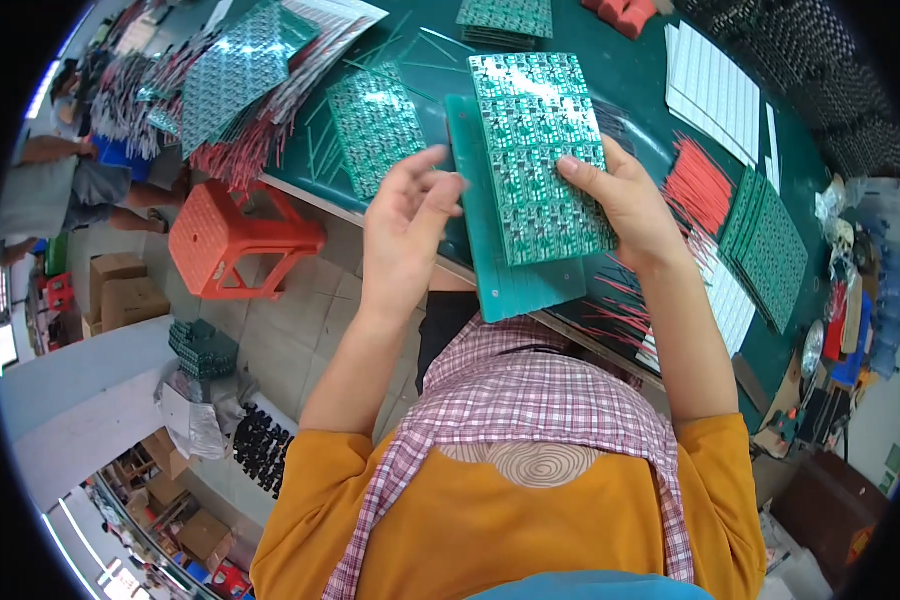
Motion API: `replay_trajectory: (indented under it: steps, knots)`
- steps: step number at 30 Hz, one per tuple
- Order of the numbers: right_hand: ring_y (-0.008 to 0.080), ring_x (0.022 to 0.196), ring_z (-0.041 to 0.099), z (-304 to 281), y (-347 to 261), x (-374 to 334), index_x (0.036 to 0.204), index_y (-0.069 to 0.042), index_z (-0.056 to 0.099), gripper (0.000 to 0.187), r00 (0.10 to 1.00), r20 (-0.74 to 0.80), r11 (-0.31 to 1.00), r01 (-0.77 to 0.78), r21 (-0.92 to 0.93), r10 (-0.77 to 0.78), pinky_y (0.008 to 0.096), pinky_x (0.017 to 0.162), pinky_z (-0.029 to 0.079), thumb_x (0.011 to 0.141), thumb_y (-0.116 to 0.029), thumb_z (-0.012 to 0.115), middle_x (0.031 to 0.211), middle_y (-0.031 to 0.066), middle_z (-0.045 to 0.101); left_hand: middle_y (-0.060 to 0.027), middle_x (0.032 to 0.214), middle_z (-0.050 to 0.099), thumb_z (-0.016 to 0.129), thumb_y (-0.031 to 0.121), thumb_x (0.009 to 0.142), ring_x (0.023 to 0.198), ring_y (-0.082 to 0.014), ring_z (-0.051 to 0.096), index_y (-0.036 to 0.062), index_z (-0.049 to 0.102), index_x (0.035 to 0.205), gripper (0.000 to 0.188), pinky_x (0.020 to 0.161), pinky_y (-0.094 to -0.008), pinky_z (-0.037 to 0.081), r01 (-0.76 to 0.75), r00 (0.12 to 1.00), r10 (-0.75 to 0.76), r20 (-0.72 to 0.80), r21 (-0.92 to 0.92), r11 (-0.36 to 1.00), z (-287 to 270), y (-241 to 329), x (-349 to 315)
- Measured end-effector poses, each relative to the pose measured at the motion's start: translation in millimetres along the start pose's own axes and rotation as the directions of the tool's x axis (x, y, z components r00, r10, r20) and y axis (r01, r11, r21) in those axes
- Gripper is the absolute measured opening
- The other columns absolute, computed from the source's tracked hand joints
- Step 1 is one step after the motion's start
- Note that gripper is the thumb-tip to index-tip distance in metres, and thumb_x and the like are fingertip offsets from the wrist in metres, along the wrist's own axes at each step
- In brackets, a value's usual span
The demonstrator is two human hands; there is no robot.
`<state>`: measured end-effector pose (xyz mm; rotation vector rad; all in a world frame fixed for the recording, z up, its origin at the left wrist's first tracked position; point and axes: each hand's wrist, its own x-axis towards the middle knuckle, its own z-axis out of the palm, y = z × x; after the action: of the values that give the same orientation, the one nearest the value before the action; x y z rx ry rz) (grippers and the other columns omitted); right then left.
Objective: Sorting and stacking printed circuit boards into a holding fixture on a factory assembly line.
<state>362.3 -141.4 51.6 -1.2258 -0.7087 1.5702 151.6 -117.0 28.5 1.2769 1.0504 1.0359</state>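
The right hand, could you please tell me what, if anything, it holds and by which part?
The right hand holds a green circuit panel by its right long edge.

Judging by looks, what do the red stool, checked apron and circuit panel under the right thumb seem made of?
Red stool: probably moulded plastic, satin, apparently one piece.
Checked apron: seemingly woven cloth, matte, softly creased.
Circuit panel: likely rigid resin board, glossy, with white glare; core material unclear.
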Motion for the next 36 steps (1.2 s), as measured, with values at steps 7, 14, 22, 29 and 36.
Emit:
replay_trajectory:
  steps: [7,14,22,29,36]
  knots:
    - [0.0136,0.088,0.061,28,-11,-8,0.112,0.003,0.052,0.033,0.896,0.047,0.708,0.38,-0.595,-0.442,0.0262,0.077,0.049,0.085,-0.011,0.063,0.102,0.0086,0.062,-0.001,0.075,0.063,0.065,0.01,0.084,0.063,-0.0063,0.057,0.002,0.061,0.086,0.009,0.052,-0.0192,0.044,0.033,0.998,-0.049,-0.045,-0.314,0.949,11,11,13]
    - [0.0171,0.095,0.06,17,-13,23,0.12,0.0,0.048,0.037,0.989,0.072,0.981,0.113,0.159,-0.126,0.0311,0.084,0.049,0.086,-0.009,0.061,0.107,0.0088,0.061,-0.008,0.076,0.064,0.061,0.007,0.086,0.064,-0.0138,0.061,0.0017,0.061,0.087,0.006,0.057,-0.0253,0.05,0.145,0.989,-0.122,0.081,-0.666,0.732,-17,4,48]
    - [0.0157,0.077,0.062,-26,-59,195,0.096,0.003,0.059,0.016,0.865,-0.124,0.874,0.477,-0.091,-0.485,0.0309,0.068,0.05,0.082,-0.005,0.061,0.089,0.0096,0.064,-0.0105,0.091,0.062,0.064,0.015,0.085,0.079,-0.0161,0.059,-0.0034,0.059,0.108,0.03,0.066,-0.026,0.047,-0.147,0.953,0.239,-0.187,0.405,0.902,-32,-15,106]
    - [0.0352,0.1,0.058,-9,-59,264,0.117,0.002,0.048,0.064,0.755,-0.422,0.54,-0.108,-0.835,-0.502,0.0441,0.089,0.044,0.077,-0.045,0.065,0.11,0.018,0.059,-0.0156,0.105,0.055,0.068,0.02,0.08,0.092,-0.0255,0.055,-0.0022,0.051,0.12,0.048,0.08,-0.0354,0.045,-0.012,0.908,0.326,-0.264,0.759,0.651,-90,-51,77]
    - [0.0323,0.101,0.054,18,-31,193,0.104,-0.008,0.061,0.035,0.713,0.07,0.137,0.229,-0.964,-0.697,0.0463,0.086,0.043,0.084,-0.036,0.056,0.099,0.0126,0.061,-0.0163,0.099,0.051,0.071,0.024,0.077,0.084,-0.027,0.053,-0.0014,0.044,0.128,0.063,0.076,-0.036,0.045,0.178,0.915,0.178,-0.361,0.76,0.626,-86,-50,68]
